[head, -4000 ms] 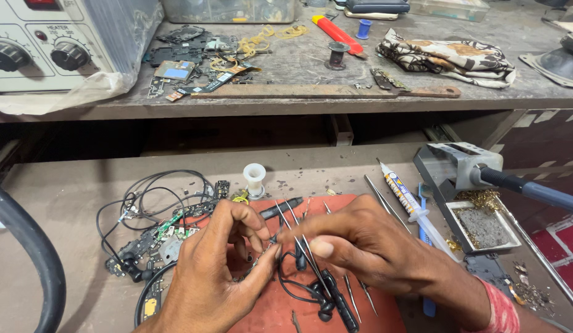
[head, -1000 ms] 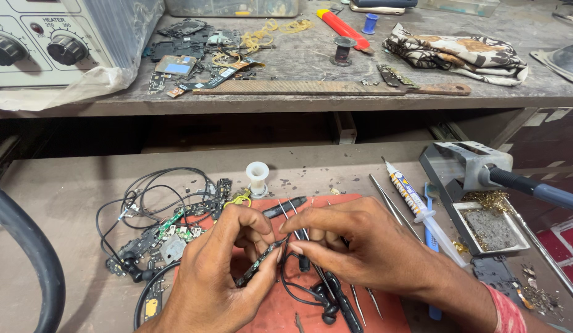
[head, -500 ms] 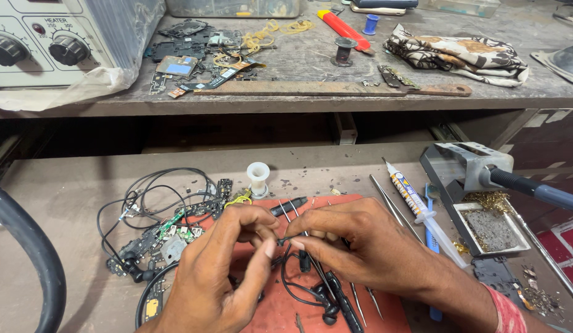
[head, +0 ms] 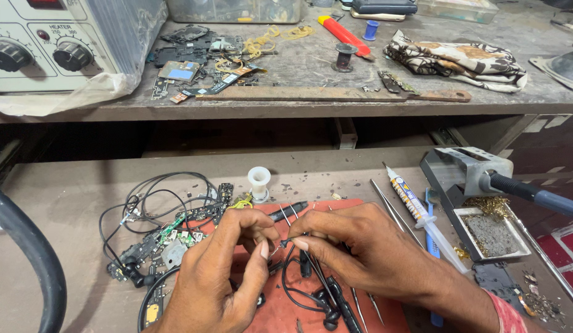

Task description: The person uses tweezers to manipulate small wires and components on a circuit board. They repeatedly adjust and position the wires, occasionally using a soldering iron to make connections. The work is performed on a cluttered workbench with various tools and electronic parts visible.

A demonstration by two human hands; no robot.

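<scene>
My left hand and right hand meet over the red mat near the desk's front edge. Both pinch a thin black earphone wire between thumb and fingertips, its loops trailing onto the mat.

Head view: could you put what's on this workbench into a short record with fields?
Left hand: pinching a thin black earphone wire at the fingertips
Right hand: pinching the same wire, fingertips meeting the left hand's
Under the hands: red mat
Left of the hands: tangle of black cables and small circuit boards
Behind the hands: white spool
Right of the hands: syringe tube, tweezers, soldering iron on its stand
Upper shelf: heater unit with knobs, long file, patterned cloth
</scene>
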